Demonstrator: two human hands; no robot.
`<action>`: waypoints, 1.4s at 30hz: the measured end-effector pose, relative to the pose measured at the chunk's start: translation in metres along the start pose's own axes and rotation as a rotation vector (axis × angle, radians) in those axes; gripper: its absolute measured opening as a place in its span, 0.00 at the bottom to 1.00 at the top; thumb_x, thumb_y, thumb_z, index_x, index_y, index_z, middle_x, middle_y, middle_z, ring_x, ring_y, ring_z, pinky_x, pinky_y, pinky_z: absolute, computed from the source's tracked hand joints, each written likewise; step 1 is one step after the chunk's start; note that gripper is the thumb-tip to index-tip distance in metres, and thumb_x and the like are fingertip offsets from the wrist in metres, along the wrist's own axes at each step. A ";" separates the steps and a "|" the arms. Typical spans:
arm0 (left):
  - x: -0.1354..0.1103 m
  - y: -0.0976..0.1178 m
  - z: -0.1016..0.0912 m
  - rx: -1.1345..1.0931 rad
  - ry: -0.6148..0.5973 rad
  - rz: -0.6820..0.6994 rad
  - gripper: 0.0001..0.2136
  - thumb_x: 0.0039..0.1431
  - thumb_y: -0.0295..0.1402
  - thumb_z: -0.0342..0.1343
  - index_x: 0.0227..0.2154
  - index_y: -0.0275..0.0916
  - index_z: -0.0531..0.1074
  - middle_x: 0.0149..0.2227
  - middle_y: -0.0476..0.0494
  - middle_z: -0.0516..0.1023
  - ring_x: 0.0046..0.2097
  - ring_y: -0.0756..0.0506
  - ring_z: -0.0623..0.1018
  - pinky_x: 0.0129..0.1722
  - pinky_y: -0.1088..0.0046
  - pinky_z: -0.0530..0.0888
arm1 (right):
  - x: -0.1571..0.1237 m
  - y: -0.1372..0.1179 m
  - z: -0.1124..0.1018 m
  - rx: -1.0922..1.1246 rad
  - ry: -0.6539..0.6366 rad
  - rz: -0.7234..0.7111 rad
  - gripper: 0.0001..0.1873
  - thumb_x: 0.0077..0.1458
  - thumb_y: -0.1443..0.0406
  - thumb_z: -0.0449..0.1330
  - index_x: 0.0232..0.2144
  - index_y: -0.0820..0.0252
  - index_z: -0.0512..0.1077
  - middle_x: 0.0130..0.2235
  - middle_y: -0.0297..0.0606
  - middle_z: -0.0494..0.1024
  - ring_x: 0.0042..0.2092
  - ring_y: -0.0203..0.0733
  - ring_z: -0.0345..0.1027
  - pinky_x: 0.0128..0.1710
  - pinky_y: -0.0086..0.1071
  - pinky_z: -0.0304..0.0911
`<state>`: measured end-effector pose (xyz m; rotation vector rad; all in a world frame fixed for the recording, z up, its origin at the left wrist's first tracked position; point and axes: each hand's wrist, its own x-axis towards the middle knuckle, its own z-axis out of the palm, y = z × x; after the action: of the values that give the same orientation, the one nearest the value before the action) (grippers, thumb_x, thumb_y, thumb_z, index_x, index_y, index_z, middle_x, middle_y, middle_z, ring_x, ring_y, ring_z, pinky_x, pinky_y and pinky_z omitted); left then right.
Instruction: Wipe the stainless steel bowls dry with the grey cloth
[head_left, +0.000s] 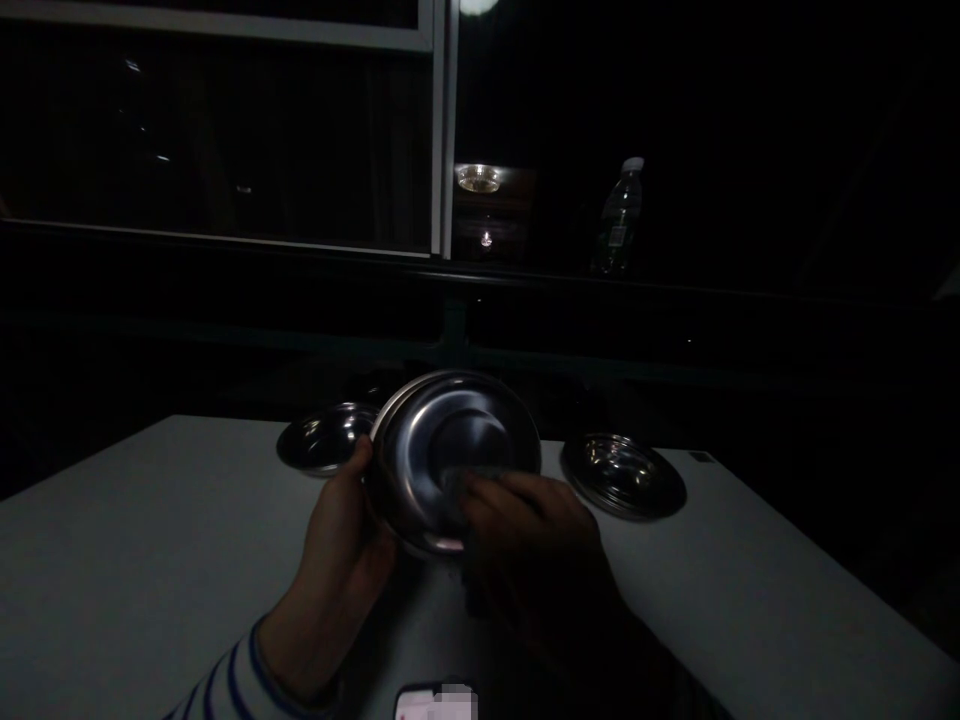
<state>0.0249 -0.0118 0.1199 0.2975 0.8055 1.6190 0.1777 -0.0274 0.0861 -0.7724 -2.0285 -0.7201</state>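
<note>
The left hand [341,550] grasps a steel bowl [450,430] over the worktop [187,530], mid-width; the right hand [540,530] meets its face (too dark to tell its grip). Handling seems unfinished; whether the left bowl [322,442] and right bowl [626,478], near the far edge, await attention is unclear.

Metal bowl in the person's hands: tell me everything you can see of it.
The bowl is round, silvery and shiny, apparently stainless steel, with curved bands of reflection. A second, paler edge shows along its upper left; whether that is another bowl is unclear. It is tilted up, held over the white table. The left hand grips its left edge; the right hand's fingers are at its lower right, too dark to show contact.
</note>
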 end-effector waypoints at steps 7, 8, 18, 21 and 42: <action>-0.001 0.002 0.002 0.005 0.018 -0.013 0.11 0.59 0.25 0.44 0.28 0.34 0.71 0.20 0.48 0.75 0.21 0.51 0.74 0.24 0.78 0.73 | -0.003 -0.007 0.003 0.020 -0.001 0.008 0.14 0.57 0.68 0.49 0.43 0.63 0.69 0.44 0.34 0.76 0.43 0.40 0.64 0.40 0.35 0.57; -0.001 0.002 0.002 -0.002 0.015 -0.012 0.11 0.59 0.24 0.44 0.27 0.34 0.71 0.20 0.49 0.75 0.21 0.52 0.74 0.24 0.78 0.73 | -0.003 -0.007 0.003 0.041 -0.013 -0.004 0.13 0.58 0.67 0.49 0.43 0.63 0.69 0.44 0.33 0.76 0.43 0.39 0.64 0.40 0.35 0.56; 0.001 -0.006 -0.002 0.033 0.008 -0.054 0.12 0.60 0.28 0.44 0.27 0.33 0.71 0.19 0.47 0.75 0.18 0.51 0.72 0.16 0.77 0.68 | -0.004 -0.007 0.008 0.027 -0.009 -0.012 0.13 0.58 0.66 0.49 0.43 0.62 0.69 0.45 0.33 0.75 0.44 0.39 0.63 0.41 0.35 0.54; 0.001 -0.005 -0.002 0.016 0.018 -0.013 0.12 0.61 0.27 0.43 0.28 0.33 0.71 0.20 0.47 0.75 0.20 0.50 0.73 0.18 0.77 0.69 | -0.005 -0.008 0.009 0.021 0.006 -0.004 0.12 0.57 0.67 0.50 0.42 0.62 0.69 0.45 0.33 0.75 0.44 0.39 0.62 0.42 0.36 0.54; -0.001 0.002 -0.001 0.013 -0.008 -0.031 0.12 0.60 0.26 0.44 0.26 0.34 0.71 0.19 0.48 0.75 0.18 0.52 0.73 0.19 0.79 0.70 | -0.003 -0.009 0.004 0.014 0.032 0.006 0.13 0.57 0.67 0.51 0.44 0.61 0.68 0.44 0.30 0.76 0.45 0.38 0.62 0.47 0.38 0.51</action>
<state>0.0233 -0.0129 0.1206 0.2992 0.8116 1.5835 0.1708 -0.0312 0.0796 -0.7541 -1.9993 -0.7093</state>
